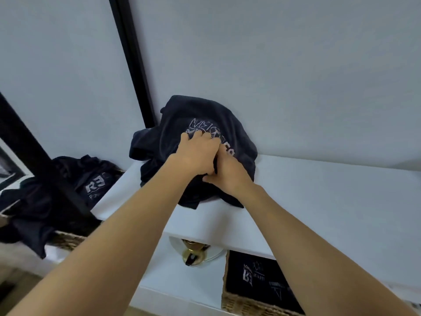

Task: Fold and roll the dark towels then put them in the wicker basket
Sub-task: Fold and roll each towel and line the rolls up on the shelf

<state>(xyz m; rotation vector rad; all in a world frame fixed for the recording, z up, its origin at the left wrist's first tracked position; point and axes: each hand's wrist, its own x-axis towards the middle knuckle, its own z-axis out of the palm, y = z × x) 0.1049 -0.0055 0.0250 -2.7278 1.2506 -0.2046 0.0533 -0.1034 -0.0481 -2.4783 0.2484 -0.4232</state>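
A crumpled dark towel (198,117) with white lettering lies heaped on the white shelf top (319,190), against the wall. Both my hands are on it, close together. My left hand (196,153) lies over the heap with its fingers curled into the cloth near the lettering. My right hand (227,172) grips the cloth just beside it, its fingers hidden in the folds. A wicker basket (241,304) on the lower shelf at the bottom right holds dark printed towels (257,277). More dark towels (68,190) spill over a second wicker basket (66,240) at the left.
A black frame (129,55) runs up the wall behind the heap, and another black bar (27,142) crosses the left side. A round glass dish with a brass object (193,254) sits on the lower shelf under the top's front edge.
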